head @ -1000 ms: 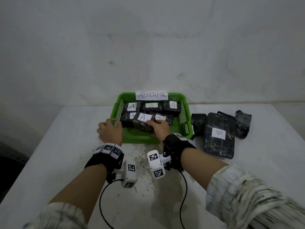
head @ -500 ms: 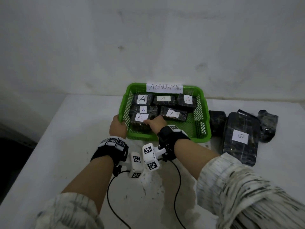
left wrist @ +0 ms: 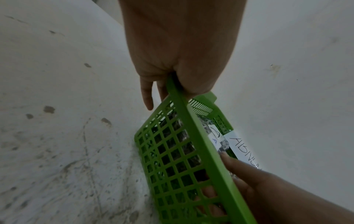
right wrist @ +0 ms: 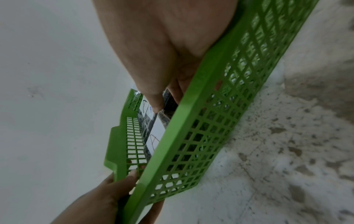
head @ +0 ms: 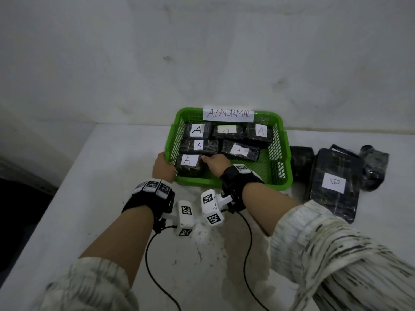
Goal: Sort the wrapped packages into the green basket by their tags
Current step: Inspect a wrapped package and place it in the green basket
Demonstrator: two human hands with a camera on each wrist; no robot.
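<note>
A green mesh basket labelled ABNORMAL holds several black wrapped packages tagged A. My right hand reaches over the front rim and grips the right end of the front-left package tagged A, which lies in the basket's near-left corner. In the left wrist view its finger lies over the top and its thumb shows through the mesh. My left hand grips the basket's front-left corner. There the rim runs between the thumb and fingers of the left hand. The right wrist view shows my right hand above an A tag.
Right of the basket on the white table lie a large black package tagged B and two smaller black packages with no tag showing. A white wall stands close behind. The table's left edge drops to a dark floor.
My right hand has slid the A package from the basket's front middle into the front-left corner. My left hand has settled on that corner's rim. The head view has shifted.
</note>
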